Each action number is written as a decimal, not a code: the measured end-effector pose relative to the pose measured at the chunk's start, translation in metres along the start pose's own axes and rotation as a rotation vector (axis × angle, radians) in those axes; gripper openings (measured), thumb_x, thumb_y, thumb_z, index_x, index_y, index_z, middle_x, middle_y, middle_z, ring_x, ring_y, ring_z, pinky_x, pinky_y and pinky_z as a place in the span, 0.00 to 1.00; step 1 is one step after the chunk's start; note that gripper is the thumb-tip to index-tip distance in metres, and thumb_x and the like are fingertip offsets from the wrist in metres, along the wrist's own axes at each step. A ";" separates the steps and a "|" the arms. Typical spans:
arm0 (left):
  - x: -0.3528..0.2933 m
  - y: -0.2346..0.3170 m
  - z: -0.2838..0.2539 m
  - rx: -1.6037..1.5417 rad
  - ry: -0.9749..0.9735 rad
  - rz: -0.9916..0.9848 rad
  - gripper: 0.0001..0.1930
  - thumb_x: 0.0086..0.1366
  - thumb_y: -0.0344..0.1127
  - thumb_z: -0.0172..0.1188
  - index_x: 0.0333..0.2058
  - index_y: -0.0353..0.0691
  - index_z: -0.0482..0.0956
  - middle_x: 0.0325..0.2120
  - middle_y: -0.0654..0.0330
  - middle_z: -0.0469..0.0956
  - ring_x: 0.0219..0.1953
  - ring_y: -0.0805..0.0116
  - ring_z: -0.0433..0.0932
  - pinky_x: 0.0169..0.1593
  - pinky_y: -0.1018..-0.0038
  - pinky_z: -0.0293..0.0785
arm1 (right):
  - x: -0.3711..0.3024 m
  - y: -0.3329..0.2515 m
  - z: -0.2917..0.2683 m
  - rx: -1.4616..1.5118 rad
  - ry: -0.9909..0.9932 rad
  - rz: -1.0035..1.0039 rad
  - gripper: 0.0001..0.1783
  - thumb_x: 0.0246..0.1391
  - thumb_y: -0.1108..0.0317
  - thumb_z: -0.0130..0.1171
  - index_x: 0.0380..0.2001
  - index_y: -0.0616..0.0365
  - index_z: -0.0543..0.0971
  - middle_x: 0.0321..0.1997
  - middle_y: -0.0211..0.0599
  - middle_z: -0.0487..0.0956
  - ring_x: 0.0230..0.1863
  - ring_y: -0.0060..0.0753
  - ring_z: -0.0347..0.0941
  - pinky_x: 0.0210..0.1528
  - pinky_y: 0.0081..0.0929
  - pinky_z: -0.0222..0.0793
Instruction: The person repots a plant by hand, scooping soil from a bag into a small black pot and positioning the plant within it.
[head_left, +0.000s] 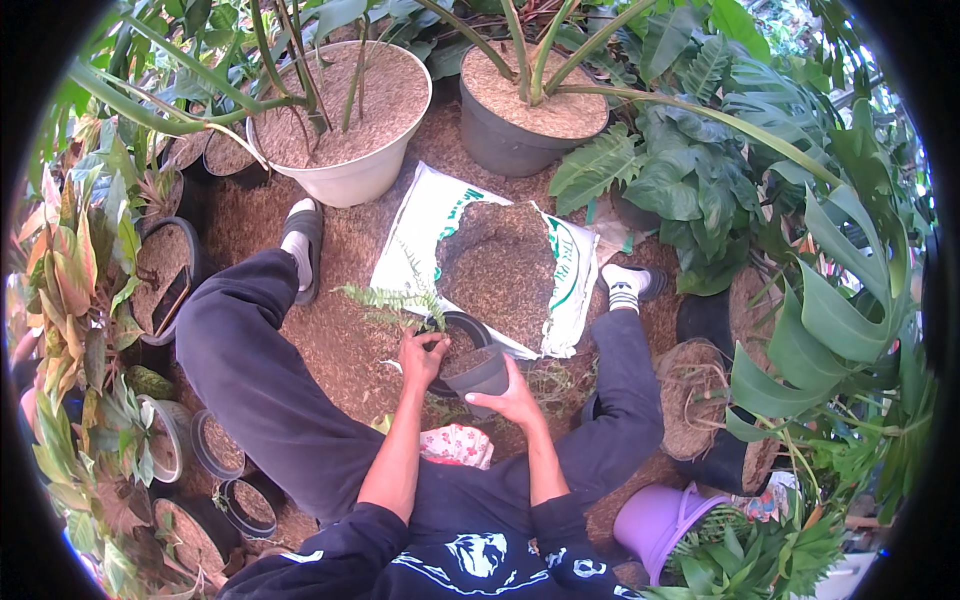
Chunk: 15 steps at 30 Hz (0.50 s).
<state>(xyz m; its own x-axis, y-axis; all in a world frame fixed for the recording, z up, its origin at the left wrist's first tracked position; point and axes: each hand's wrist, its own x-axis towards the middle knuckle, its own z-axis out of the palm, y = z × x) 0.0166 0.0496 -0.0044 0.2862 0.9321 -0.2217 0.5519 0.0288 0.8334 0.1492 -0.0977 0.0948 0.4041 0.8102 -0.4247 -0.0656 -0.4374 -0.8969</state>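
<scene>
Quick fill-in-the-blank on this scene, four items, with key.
1. The right hand holds a small dark plant ____.
2. Of the two hands, the one nearer the fern is the ____ one.
3. The big dark pot stands to the ____ of the big white pot.
4. The bucket at lower right is ____ in colour.

Missing words: pot; left; right; purple.

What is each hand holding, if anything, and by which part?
The right hand holds a dark pot by its outer wall. The left hand is at the fern; whether it holds anything is unclear.
</scene>
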 end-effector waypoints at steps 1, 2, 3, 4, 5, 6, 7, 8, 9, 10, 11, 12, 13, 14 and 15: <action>0.000 0.003 0.000 -0.020 -0.009 -0.010 0.13 0.51 0.42 0.74 0.35 0.48 0.89 0.57 0.42 0.72 0.57 0.45 0.73 0.61 0.59 0.67 | 0.001 0.004 -0.001 -0.001 -0.001 -0.002 0.66 0.30 0.57 0.83 0.68 0.68 0.55 0.63 0.47 0.69 0.63 0.38 0.67 0.65 0.33 0.63; 0.001 0.006 0.000 -0.023 -0.028 -0.018 0.13 0.51 0.43 0.73 0.36 0.48 0.89 0.58 0.40 0.70 0.58 0.44 0.72 0.62 0.59 0.66 | 0.002 0.009 -0.002 -0.003 -0.002 -0.003 0.66 0.30 0.57 0.83 0.68 0.68 0.55 0.63 0.47 0.69 0.63 0.38 0.67 0.65 0.34 0.63; 0.001 0.008 -0.001 -0.026 -0.047 -0.025 0.13 0.51 0.43 0.73 0.37 0.49 0.89 0.59 0.37 0.68 0.60 0.42 0.71 0.63 0.59 0.66 | 0.003 0.013 -0.003 -0.004 -0.004 -0.005 0.66 0.30 0.57 0.83 0.68 0.69 0.54 0.64 0.47 0.69 0.64 0.38 0.67 0.65 0.34 0.63; 0.001 0.007 -0.002 -0.026 -0.061 -0.035 0.14 0.52 0.43 0.73 0.38 0.49 0.89 0.61 0.35 0.67 0.61 0.41 0.69 0.63 0.59 0.66 | 0.002 0.008 0.000 -0.025 -0.006 -0.002 0.66 0.30 0.57 0.83 0.68 0.69 0.54 0.64 0.48 0.69 0.64 0.38 0.67 0.65 0.34 0.63; 0.000 0.005 -0.002 -0.016 -0.022 -0.020 0.13 0.51 0.43 0.73 0.37 0.49 0.89 0.59 0.38 0.69 0.59 0.43 0.71 0.62 0.59 0.67 | 0.001 0.004 0.002 -0.046 -0.008 0.001 0.66 0.30 0.57 0.83 0.68 0.68 0.55 0.64 0.48 0.69 0.64 0.38 0.67 0.65 0.33 0.63; -0.001 0.004 0.000 -0.005 0.017 -0.005 0.13 0.51 0.42 0.73 0.36 0.48 0.89 0.57 0.40 0.71 0.58 0.44 0.72 0.61 0.59 0.67 | 0.000 0.000 0.005 -0.067 -0.009 0.003 0.66 0.30 0.57 0.83 0.68 0.68 0.55 0.64 0.48 0.69 0.64 0.38 0.67 0.65 0.33 0.63; -0.002 0.005 0.001 0.004 0.052 0.012 0.12 0.51 0.42 0.74 0.35 0.47 0.89 0.55 0.43 0.73 0.56 0.45 0.74 0.60 0.59 0.68 | -0.001 -0.004 0.005 -0.058 -0.018 0.013 0.66 0.30 0.57 0.83 0.68 0.68 0.55 0.64 0.48 0.69 0.64 0.38 0.67 0.65 0.33 0.63; -0.002 0.004 0.002 0.009 0.053 0.012 0.12 0.51 0.42 0.73 0.35 0.47 0.89 0.55 0.44 0.73 0.56 0.46 0.74 0.59 0.59 0.68 | -0.001 -0.008 0.005 -0.049 -0.026 0.022 0.66 0.30 0.56 0.83 0.68 0.68 0.55 0.64 0.48 0.69 0.64 0.38 0.67 0.65 0.33 0.63; -0.002 0.004 0.002 0.014 0.054 0.011 0.12 0.51 0.42 0.73 0.34 0.47 0.89 0.55 0.44 0.73 0.55 0.46 0.74 0.59 0.59 0.68 | -0.001 -0.010 0.005 -0.039 -0.034 0.032 0.66 0.29 0.56 0.83 0.68 0.68 0.55 0.64 0.48 0.70 0.64 0.37 0.67 0.65 0.33 0.63; -0.002 0.006 0.002 0.020 0.054 0.013 0.12 0.51 0.42 0.73 0.34 0.47 0.89 0.55 0.45 0.73 0.55 0.46 0.74 0.59 0.59 0.69 | -0.001 -0.009 0.005 -0.096 -0.021 0.019 0.65 0.29 0.56 0.83 0.68 0.68 0.56 0.63 0.48 0.70 0.63 0.38 0.68 0.65 0.33 0.63; -0.002 0.007 0.002 0.016 0.047 -0.002 0.12 0.51 0.42 0.73 0.34 0.48 0.89 0.55 0.46 0.73 0.55 0.46 0.74 0.59 0.60 0.69 | -0.001 -0.006 0.005 -0.152 -0.007 0.006 0.65 0.29 0.56 0.83 0.68 0.67 0.56 0.63 0.48 0.70 0.63 0.38 0.68 0.65 0.33 0.63; -0.002 0.009 0.002 0.012 0.040 -0.018 0.12 0.51 0.42 0.73 0.34 0.48 0.89 0.55 0.47 0.73 0.55 0.47 0.74 0.59 0.60 0.69 | -0.002 -0.004 0.004 -0.208 0.007 -0.007 0.65 0.29 0.56 0.83 0.68 0.67 0.56 0.63 0.48 0.70 0.63 0.38 0.68 0.65 0.33 0.64; -0.002 0.009 0.002 0.009 0.034 -0.034 0.12 0.51 0.42 0.73 0.34 0.48 0.89 0.55 0.48 0.74 0.55 0.47 0.74 0.59 0.60 0.69 | -0.002 -0.006 0.005 -0.182 0.007 -0.002 0.65 0.29 0.55 0.83 0.68 0.67 0.56 0.63 0.48 0.70 0.63 0.38 0.68 0.65 0.33 0.64; -0.002 0.010 0.001 0.017 0.038 -0.032 0.12 0.51 0.43 0.73 0.34 0.49 0.89 0.55 0.48 0.74 0.55 0.48 0.74 0.59 0.60 0.69 | -0.002 -0.008 0.006 -0.155 0.007 0.002 0.65 0.29 0.55 0.83 0.68 0.67 0.57 0.63 0.48 0.70 0.63 0.38 0.68 0.65 0.34 0.64; -0.003 0.010 0.001 0.024 0.042 -0.031 0.12 0.51 0.43 0.73 0.34 0.49 0.89 0.55 0.48 0.74 0.55 0.48 0.74 0.59 0.60 0.69 | -0.002 -0.010 0.007 -0.129 0.007 0.007 0.65 0.29 0.55 0.83 0.68 0.67 0.57 0.63 0.48 0.70 0.63 0.38 0.68 0.64 0.34 0.64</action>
<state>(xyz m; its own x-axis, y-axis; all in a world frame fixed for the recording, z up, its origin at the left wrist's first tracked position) 0.0219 0.0468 0.0042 0.2360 0.9453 -0.2250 0.5787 0.0493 0.8140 0.1426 -0.0922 0.1037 0.4103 0.8043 -0.4298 0.0491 -0.4900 -0.8703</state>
